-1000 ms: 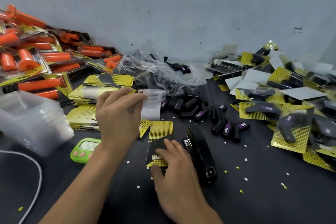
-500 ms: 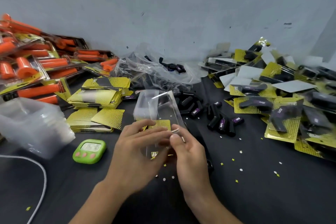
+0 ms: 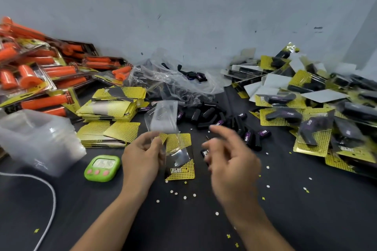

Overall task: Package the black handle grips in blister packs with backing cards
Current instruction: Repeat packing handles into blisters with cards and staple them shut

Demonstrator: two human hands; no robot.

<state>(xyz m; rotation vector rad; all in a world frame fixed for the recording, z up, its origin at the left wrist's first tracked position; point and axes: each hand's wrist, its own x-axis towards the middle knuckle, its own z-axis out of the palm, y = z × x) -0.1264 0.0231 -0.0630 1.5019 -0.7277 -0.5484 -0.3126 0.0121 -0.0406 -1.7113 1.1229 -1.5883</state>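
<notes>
My left hand [image 3: 142, 159] pinches a clear blister shell [image 3: 164, 118] by its lower edge, holding it upright above the table. A yellow and black backing card [image 3: 180, 161] lies flat just right of that hand. My right hand [image 3: 230, 161] hovers blurred to the right of the card, fingers loosely spread, holding nothing. Loose black handle grips [image 3: 206, 114] with purple labels lie in a heap behind the card. A black stapler [image 3: 205, 152] is mostly hidden behind my right hand.
A stack of backing cards [image 3: 110, 116] and a pile of clear shells [image 3: 38, 138] sit at left, with a green timer [image 3: 102, 167] and a white cable [image 3: 51, 195]. Orange packed grips [image 3: 40, 75] fill the far left. Finished black packs [image 3: 312, 126] cover the right. A crumpled plastic bag [image 3: 175, 79] lies at the back.
My right hand has let go of the blister shell and moved right. The left hand alone now holds the shell, raised higher over the card.
</notes>
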